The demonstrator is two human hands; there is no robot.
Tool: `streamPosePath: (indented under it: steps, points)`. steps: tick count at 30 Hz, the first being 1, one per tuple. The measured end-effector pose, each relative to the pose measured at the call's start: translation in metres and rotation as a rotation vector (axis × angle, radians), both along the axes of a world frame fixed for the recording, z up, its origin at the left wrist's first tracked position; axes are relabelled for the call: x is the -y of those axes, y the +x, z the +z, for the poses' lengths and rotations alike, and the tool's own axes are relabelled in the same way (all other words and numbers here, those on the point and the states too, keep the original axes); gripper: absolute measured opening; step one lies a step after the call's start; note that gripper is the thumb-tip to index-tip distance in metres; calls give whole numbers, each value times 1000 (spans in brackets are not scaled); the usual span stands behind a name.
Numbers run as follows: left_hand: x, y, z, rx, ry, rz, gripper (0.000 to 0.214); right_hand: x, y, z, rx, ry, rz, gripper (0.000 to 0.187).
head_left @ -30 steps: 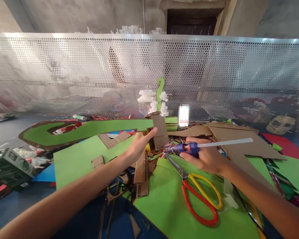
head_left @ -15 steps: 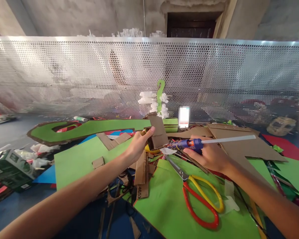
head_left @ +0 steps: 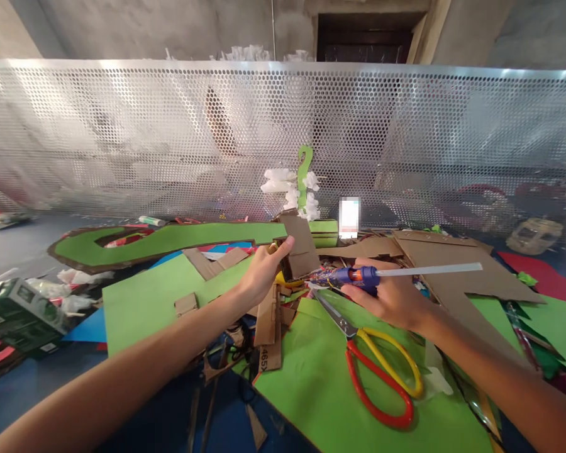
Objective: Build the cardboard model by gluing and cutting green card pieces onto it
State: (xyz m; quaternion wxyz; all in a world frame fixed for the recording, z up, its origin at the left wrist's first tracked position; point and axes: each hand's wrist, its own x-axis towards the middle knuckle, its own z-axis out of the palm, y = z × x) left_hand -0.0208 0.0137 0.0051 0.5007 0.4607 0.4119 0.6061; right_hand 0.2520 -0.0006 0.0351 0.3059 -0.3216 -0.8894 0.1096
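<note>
A: How were the arms held?
B: Both stretched forward from the near corners and angled inward. The left hand (head_left: 263,272) had its thumb up on the left edge of a cardboard box (head_left: 304,248), pinching it. The right hand (head_left: 393,299) was curled around a glue gun (head_left: 364,280), its nozzle end pointing left.

A: Where was the box, then?
B: Between the hands, slightly beyond them, tilted, with its flat brown side facing near. The gun's tip was right by its lower right edge; I couldn't tell whether the two touched.

A: And the long green hook (head_left: 207,237)?
B: It ran from the far left to the box, past the left hand. I couldn't see whether it was joined on.

A: How many of each?
B: Two hands, one box, one glue gun, and one glue stick (head_left: 431,270) jutting right from the back of the gun. One pair of scissors (head_left: 350,332) lay nearer than the right hand, with one red handle loop and one yellow, on a green sheet (head_left: 311,384).

A: Anything farther off?
B: One small green hook (head_left: 304,170) stood upright just beyond the box, with white tufts (head_left: 278,182) on both sides. One metal screen (head_left: 245,113) spanned the far side, and one dark green carton (head_left: 21,318) sat at the left.
</note>
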Motion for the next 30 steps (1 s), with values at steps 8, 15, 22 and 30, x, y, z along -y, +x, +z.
streamPosePath:
  steps: [8, 15, 22, 30]
  points:
    - [-4, -2, -1, 129, 10, -18, 58, -10, 8, -3, -311, -470, 63, 49]
    - [-9, -6, -4, 167, -4, -17, 61, -33, 30, -4, -349, -674, 121, 41]
    - [-5, -2, -5, 119, -15, -49, 59, -20, 19, 1, -283, -499, 96, 27]
    - [-13, -10, -3, 215, 28, -53, 61, -37, 35, 4, 29, -456, 170, 23]
